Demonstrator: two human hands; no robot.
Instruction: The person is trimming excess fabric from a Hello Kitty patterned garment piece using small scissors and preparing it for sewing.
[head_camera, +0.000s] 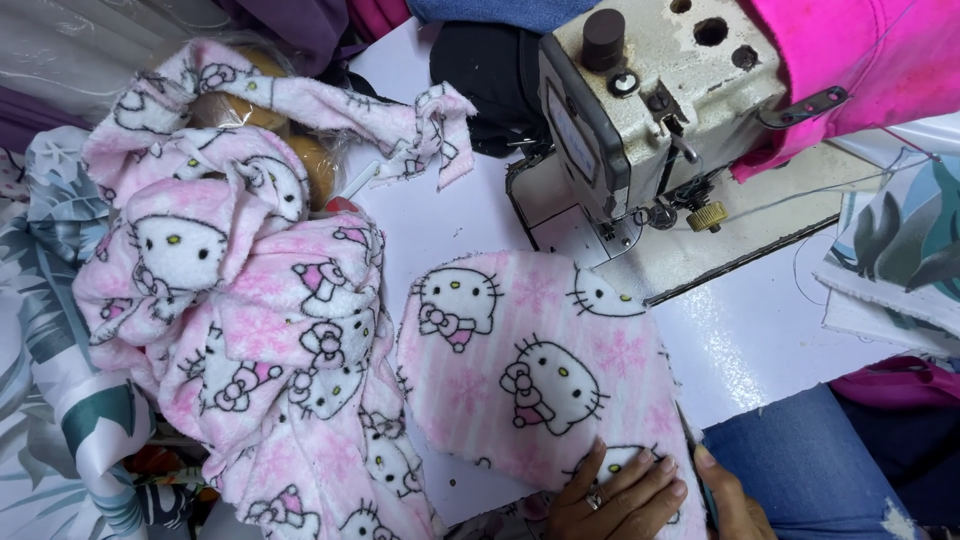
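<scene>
You have one cut fleece piece (535, 370) lying flat on the white table (760, 345) before one sewing machine (640, 110), its long axis running from you toward the needle. Your left hand (620, 495) presses it, fingers spread; your right hand (735, 500) pinches its near edge. One fleece heap (250, 320) sits left

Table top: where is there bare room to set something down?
Bare white table shows right of the flat pink fleece piece, below the sewing machine; a smaller patch lies between machine and fleece pile. The left side is crowded with heaped fabric. Both hands, left and right, press the piece's near edge.
</scene>
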